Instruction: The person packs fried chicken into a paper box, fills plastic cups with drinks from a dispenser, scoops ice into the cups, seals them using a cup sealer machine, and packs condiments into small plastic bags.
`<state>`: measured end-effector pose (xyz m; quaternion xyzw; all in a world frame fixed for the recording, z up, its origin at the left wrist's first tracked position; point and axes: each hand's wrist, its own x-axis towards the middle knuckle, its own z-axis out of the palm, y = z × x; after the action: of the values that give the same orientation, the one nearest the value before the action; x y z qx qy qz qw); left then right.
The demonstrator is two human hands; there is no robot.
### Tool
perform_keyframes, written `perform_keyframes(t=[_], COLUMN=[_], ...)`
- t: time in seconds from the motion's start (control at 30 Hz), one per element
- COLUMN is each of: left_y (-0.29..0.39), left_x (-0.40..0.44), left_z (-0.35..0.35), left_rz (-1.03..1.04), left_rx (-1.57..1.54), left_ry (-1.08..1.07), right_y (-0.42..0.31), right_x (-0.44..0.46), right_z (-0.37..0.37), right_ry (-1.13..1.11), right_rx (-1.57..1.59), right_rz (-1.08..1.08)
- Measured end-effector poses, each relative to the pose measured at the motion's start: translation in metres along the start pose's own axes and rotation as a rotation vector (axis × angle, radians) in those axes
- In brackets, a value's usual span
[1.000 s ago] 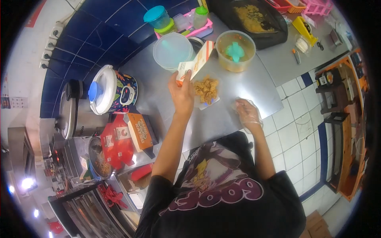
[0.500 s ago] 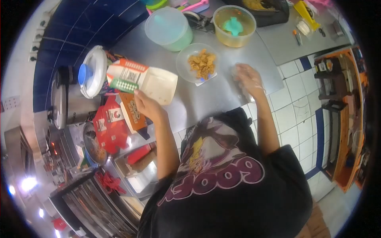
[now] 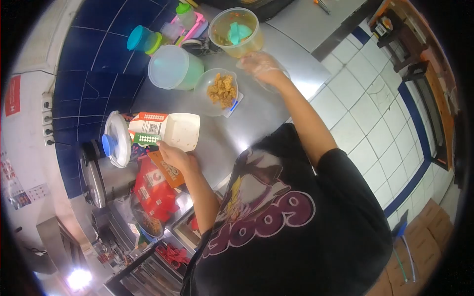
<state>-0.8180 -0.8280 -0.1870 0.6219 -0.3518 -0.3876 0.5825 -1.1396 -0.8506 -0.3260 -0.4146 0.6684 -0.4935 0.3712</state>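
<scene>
Worn: black T-shirt (image 3: 328,237), plain short sleeves (image 3: 340,167) in the same black. Chest print (image 3: 256,180) in grey, white and maroon with a yellow patch; adjoining, large rounded purple lettering (image 3: 276,219), pale-outlined. Right grip (image 3: 260,66): loose, thin transparent glove (image 3: 270,72). Left grip (image 3: 173,156): bare.

Single head-worn view — facing forward and down, wide, round-edged, steel counter (image 3: 259,106) close below

Below the left grip (image 3: 175,159), the orange box (image 3: 164,170) is partly covered by it; the small print on the held carton (image 3: 182,129) cannot be read. Beyond the right grip (image 3: 260,67), which is blurred, the black tray (image 3: 266,8) is cut off by the view's top edge; whether the tub (image 3: 238,50) is touched cannot be told.
</scene>
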Motion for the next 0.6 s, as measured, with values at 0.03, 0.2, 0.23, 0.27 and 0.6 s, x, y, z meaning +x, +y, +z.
perform_keyframes(t=[0.03,0.2,0.23,0.27,0.6], left_y=[-0.003,-0.023,-0.037,-0.062,-0.133], left_x=[0.004,0.015,0.02,0.027,-0.008], left_z=[-0.002,-0.02,-0.029,-0.042,-0.077], left_rz=[0.009,-0.05,-0.036,-0.039,-0.408], left_rx=[-0.005,-0.122,-0.142,-0.149,-0.118], left_ry=[0.005,-0.046,-0.02,-0.02,-0.008], right_y=[0.001,-0.003,0.0,-0.01,0.001], right_x=[0.003,0.004,0.006,0.001,0.015], right_z=[0.004,0.026,0.031,0.032,0.046], right_ry=[-0.02,-0.16,-0.201,-0.221,-0.131], right_rx=[0.004,-0.294,-0.296,-0.304,-0.213], right_rz=[-0.012,-0.121,-0.085,-0.114,-0.076])
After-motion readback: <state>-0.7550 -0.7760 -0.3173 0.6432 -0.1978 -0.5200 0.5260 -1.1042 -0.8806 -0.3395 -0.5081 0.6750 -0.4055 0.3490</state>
